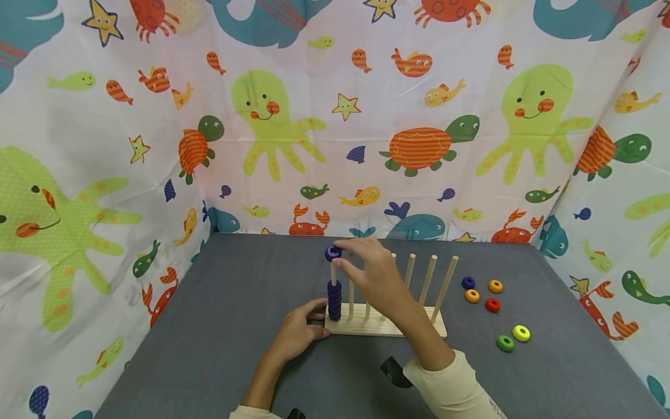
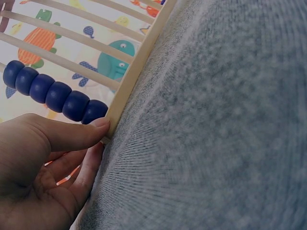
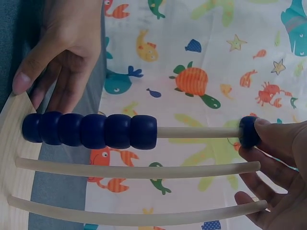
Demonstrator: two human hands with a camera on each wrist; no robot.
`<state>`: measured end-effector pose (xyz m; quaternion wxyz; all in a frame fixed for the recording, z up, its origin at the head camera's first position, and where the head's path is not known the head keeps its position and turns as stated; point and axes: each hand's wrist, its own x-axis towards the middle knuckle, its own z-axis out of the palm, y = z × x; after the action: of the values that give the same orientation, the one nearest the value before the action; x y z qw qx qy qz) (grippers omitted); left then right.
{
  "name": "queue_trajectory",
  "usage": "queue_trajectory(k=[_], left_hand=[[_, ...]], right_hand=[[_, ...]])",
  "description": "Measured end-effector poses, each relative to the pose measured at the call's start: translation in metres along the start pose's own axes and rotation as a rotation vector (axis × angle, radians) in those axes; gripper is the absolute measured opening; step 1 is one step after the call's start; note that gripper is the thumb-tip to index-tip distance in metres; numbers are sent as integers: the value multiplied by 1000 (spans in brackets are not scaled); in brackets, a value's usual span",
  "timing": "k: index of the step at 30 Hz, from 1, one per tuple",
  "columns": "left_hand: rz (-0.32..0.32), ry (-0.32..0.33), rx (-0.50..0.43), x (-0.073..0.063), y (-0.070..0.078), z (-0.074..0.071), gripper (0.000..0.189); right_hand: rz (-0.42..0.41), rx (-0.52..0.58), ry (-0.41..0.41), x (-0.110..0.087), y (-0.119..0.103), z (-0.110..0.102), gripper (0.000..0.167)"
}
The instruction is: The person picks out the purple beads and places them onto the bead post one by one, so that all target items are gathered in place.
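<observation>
A pale wooden peg board (image 1: 366, 327) with several upright pegs stands on the grey table. Dark blue beads (image 1: 334, 299) are stacked at the bottom of its leftmost peg (image 3: 196, 132). At that peg's top, my right hand (image 1: 374, 273) pinches one more blue bead (image 3: 248, 132) between thumb and fingers. This bead sits at the peg's tip, apart from the stack below. My left hand (image 1: 299, 329) grips the left end of the base, its thumb (image 2: 98, 125) on the wood close to the lowest bead. The other pegs that show bear no beads.
Right of the board lie loose beads: a blue one (image 1: 468, 283), two orange ones (image 1: 495, 286), a red one (image 1: 492, 305), a yellow one (image 1: 521, 333) and a green one (image 1: 505, 343). A sea-animal curtain (image 1: 335, 192) hangs behind and beside the table (image 1: 251, 279).
</observation>
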<state>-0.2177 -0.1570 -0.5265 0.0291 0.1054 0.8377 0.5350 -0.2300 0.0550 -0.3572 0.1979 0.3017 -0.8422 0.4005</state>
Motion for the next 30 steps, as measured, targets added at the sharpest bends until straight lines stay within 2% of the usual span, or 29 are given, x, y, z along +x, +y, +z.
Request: queue_trajectory(k=[10,15,25,30], left_hand=[[13,7,14,1,-1,0,66],[11,10,16,1,-1,1,67],[-1,10,-1,1,0,0,68],[-9,6,9,0,-1,1,68]], right_hand=[[-10,-15,8,-3,1,-7,36],[-30,-26,48,-7,-1,-16,35],[-72,-48,229,-24,11,-45,33],[-40,-50,315,-37,22,-60,32]])
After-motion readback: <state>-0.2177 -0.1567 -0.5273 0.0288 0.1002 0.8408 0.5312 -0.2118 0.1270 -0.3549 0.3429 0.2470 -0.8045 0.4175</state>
